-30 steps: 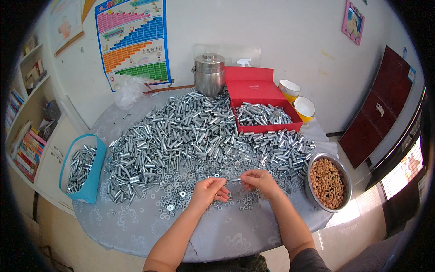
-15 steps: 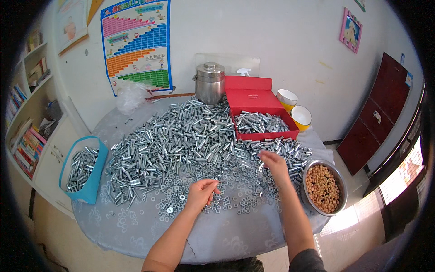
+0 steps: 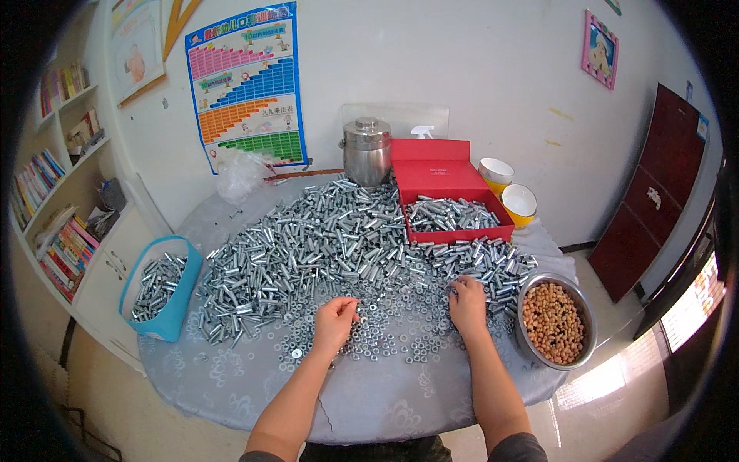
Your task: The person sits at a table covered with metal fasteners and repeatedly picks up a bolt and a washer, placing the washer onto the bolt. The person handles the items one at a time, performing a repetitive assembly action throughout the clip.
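Observation:
A broad heap of silvery metal sleeves and bolts (image 3: 331, 239) covers the middle of the table, with loose nuts and washers (image 3: 385, 339) along its near side. Over the nuts, my left hand (image 3: 334, 323) is closed, thumb and fingertips pinched together; anything between them is too small to name. My right hand (image 3: 468, 305) reaches down at the heap's right front edge, its fingers curled onto the small metal parts. What those fingertips grip, if anything, is hidden. Just behind that hand lie more metal sleeves, below an open red box (image 3: 459, 235) filled with similar pieces.
A blue fabric bin (image 3: 178, 296) of metal sleeves stands left. To the right is a steel bowl (image 3: 589, 350) of brown nuts or beans. Behind stand a steel canister (image 3: 367, 158), yellow-and-white bowls (image 3: 519, 202) and a crumpled plastic bag (image 3: 242, 175). Grey cloth covers the round table (image 3: 369, 408).
My right hand has come down onto the metal parts, its fingers turned downward. My left hand has shifted slightly and its fingers are curled more tightly. The whole view has tilted a little.

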The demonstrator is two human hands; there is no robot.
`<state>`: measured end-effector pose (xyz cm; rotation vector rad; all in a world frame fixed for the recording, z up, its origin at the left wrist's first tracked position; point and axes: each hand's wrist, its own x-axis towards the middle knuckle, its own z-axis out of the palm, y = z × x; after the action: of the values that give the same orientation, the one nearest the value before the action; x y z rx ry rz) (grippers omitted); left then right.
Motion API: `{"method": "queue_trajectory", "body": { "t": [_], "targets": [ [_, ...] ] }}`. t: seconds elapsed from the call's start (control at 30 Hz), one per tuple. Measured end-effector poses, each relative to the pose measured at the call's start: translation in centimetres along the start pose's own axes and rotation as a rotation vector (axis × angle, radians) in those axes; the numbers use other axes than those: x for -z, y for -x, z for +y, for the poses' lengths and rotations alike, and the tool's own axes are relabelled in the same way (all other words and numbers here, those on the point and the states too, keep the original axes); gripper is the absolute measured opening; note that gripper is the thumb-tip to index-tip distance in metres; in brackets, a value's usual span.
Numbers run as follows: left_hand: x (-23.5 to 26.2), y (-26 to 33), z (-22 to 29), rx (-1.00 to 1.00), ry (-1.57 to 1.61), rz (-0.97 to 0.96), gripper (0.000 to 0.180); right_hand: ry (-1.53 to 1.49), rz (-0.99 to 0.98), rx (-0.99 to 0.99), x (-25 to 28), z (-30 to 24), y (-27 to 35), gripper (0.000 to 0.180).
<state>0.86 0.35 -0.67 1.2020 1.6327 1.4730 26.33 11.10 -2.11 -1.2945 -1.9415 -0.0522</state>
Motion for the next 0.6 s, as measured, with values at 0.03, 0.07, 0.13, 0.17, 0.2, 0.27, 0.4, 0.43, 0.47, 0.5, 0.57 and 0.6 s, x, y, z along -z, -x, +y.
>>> {"method": "queue_trajectory", "body": {
  "t": [0.03, 0.07, 0.13, 0.17, 0.2, 0.27, 0.4, 0.43, 0.47, 0.5, 0.57, 0.6],
  "targets": [
    [0.0, -0.1, 0.1, -0.019, -0.027, 0.000, 0.014, -0.062, -0.024, 0.029, -0.3, 0.3, -0.1, 0.022],
    [0.0, -0.2, 0.4, -0.038, -0.055, 0.000, 0.014, -0.110, -0.044, 0.019, -0.4, 0.4, -0.1, 0.020],
    [0.2, -0.5, 0.8, -0.025, -0.140, 0.020, 0.015, -0.209, -0.084, 0.002, -0.5, 0.2, -0.2, 0.018],
    [0.5, -1.1, 0.3, -0.100, -0.196, 0.044, 0.015, -0.234, -0.043, 0.041, -0.3, 0.0, -0.2, 0.014],
    [0.7, -1.7, 0.0, -0.174, -0.251, 0.067, 0.015, -0.295, -0.039, 0.021, -0.2, -0.1, -0.2, 0.014],
    [1.4, -3.1, 0.4, -0.279, -0.454, 0.167, 0.012, -0.421, -0.024, -0.025, -0.1, -0.5, -0.2, 0.013],
    [2.2, -6.5, 0.6, -0.296, -0.697, 0.259, 0.013, -0.563, -0.051, -0.086, 1.2, -2.4, -0.2, 0.013],
    [2.1, -6.9, 0.8, -0.249, -0.777, 0.277, 0.014, -0.568, -0.068, -0.097, 0.9, -2.3, -0.1, 0.014],
    [2.0, -7.1, 1.1, -0.201, -0.857, 0.294, 0.016, -0.587, -0.075, -0.090, 0.9, -2.3, 0.0, 0.016],
    [2.1, -7.0, 1.5, -0.121, -0.923, 0.266, 0.021, -0.607, -0.082, -0.084, 0.9, -2.5, 0.1, 0.017],
    [2.3, -7.2, 0.7, -0.041, -0.935, 0.262, 0.022, -0.645, -0.111, -0.101, 0.7, -2.6, 0.3, 0.019],
    [2.6, -7.3, 0.2, 0.000, -0.943, 0.262, 0.023, -0.667, -0.132, -0.127, 0.5, -2.8, 0.3, 0.020]
  ]
}}
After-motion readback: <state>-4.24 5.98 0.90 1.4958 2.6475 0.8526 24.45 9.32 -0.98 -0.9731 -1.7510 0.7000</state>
